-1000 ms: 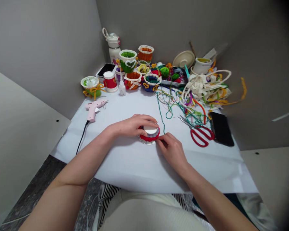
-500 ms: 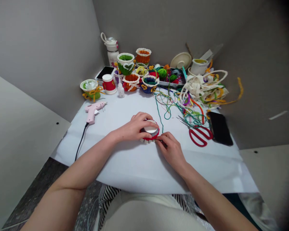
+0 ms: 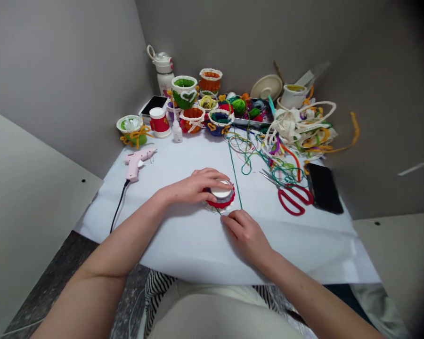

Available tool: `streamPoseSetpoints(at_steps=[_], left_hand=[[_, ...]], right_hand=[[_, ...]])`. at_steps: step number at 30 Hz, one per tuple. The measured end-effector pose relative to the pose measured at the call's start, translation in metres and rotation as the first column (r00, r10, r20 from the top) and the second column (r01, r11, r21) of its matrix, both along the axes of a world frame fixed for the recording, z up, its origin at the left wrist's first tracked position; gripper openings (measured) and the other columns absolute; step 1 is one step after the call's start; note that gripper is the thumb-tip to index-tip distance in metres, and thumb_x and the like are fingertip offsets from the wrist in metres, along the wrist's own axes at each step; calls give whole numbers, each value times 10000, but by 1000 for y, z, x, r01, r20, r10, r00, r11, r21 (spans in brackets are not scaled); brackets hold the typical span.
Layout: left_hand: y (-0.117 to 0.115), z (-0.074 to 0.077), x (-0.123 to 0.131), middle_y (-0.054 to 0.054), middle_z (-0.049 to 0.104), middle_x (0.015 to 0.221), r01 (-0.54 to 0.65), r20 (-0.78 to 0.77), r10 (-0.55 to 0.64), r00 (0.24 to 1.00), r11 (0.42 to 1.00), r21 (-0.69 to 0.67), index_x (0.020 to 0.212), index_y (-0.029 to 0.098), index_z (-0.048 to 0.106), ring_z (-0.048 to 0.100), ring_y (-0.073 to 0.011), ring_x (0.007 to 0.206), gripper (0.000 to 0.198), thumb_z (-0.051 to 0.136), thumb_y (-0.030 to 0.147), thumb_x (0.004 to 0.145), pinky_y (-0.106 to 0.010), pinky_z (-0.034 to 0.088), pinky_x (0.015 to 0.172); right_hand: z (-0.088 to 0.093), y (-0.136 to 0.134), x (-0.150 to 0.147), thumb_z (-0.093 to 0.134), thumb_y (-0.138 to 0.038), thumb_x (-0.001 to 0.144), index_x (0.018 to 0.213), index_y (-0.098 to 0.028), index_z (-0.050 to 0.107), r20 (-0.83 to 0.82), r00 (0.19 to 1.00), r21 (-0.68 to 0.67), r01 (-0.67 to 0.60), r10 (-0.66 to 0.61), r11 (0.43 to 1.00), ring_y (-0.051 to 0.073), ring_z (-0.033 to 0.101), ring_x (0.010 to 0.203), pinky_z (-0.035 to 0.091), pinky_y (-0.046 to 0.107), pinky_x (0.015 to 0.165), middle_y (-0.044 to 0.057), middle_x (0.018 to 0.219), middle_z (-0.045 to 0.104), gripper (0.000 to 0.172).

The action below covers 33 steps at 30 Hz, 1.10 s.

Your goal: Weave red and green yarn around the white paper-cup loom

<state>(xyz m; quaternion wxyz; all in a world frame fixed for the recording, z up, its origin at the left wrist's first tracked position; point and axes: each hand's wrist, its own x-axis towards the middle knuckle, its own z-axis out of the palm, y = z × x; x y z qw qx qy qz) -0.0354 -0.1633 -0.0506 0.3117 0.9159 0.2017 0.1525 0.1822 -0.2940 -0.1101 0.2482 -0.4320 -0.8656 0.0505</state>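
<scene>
Two bare hands meet over the middle of the white-covered worktop (image 3: 183, 235), and between them they hide a good deal. The left hand (image 3: 208, 184) covers the far left of an upturned, round, white-bottomed piece wrapped in red and grey yarn (image 3: 222, 192), so that side cannot be made out. The right hand (image 3: 245, 230) hides its own curled fingers and part of a thin green yarn strand (image 3: 235, 174). Toward the back edge, the tray of yarn balls (image 3: 250, 123) is partly blocked by small decorated baskets, and the strand's far end is lost near a loose multicoloured tangle (image 3: 282, 167).

The piece stands midway between the worktop's left and right edges: a pale disc on top, a grey band below it, a thick red band under that, and a pale, notched rim spreading at the worktop. The left hand is curved round it, fingers over the top and thumb at the near side. The right hand pinches the green strand between thumb and forefinger, just off the rim toward the front edge; a short green length links fingertips and rim.

Half a second ago the right hand was against the piece's right side; now it is lower and further left, and the strand, wavy then, runs straighter.
</scene>
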Motion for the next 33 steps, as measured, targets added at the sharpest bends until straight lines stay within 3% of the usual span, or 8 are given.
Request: streamPoseSetpoints(at_steps=[7,11,15,20,23,27,33], left_hand=[[0,1,0,-58,502,1412,2,-10,-2,1000,1000,-2,1306,326,561,399,-253,1310,430,585,304,878,-445,283,1077],[0,2,1,-55,504,1411,-4,-15,4,1000,1000,-4,1301,328,564,410,-252,1301,419,571,301,884,-446,290,1077],[0,3,1,-51,505,1408,-5,-22,5,1000,1000,4,1302,325,565,410,-254,1303,420,575,317,882,-436,293,1084],[-10,5,4,-71,451,1435,-36,-20,37,999,999,10,1324,323,545,396,-255,1315,428,543,337,896,-443,296,1090],[-19,2,10,-104,405,1424,-159,7,159,987,987,24,1283,308,585,378,-283,1312,483,630,455,825,-462,298,1087],[-23,-1,17,-89,503,1253,-293,45,290,956,954,65,1174,303,653,435,-248,1198,397,641,472,816,-438,322,1050],[-13,9,5,-51,538,1352,-67,-16,68,998,997,43,1270,331,577,388,-240,1275,365,534,317,908,-449,269,1070]], right_hand=[[7,10,1,493,-122,926,913,-144,663,-97,977,-42,185,-188,982,201,537,800,460,320,722,85,845,590,172],[11,22,3,545,-121,887,867,-167,659,-152,953,-160,240,-264,958,191,560,780,456,311,714,54,813,586,125],[12,31,4,547,-147,888,853,-177,656,-187,934,-195,270,-306,943,185,562,762,442,303,692,40,794,577,118],[11,32,5,547,-143,880,851,-178,649,-204,930,-220,260,-305,940,181,563,757,435,297,692,34,787,578,112],[11,32,4,549,-135,873,842,-180,645,-221,926,-235,255,-307,938,174,563,747,436,294,695,32,791,582,110],[11,32,6,544,-152,892,859,-190,643,-246,924,-246,232,-293,941,175,562,765,444,296,712,33,805,581,111],[12,22,14,480,-127,936,973,-188,656,-254,963,-170,45,-88,984,177,563,845,482,299,737,72,913,590,189]])
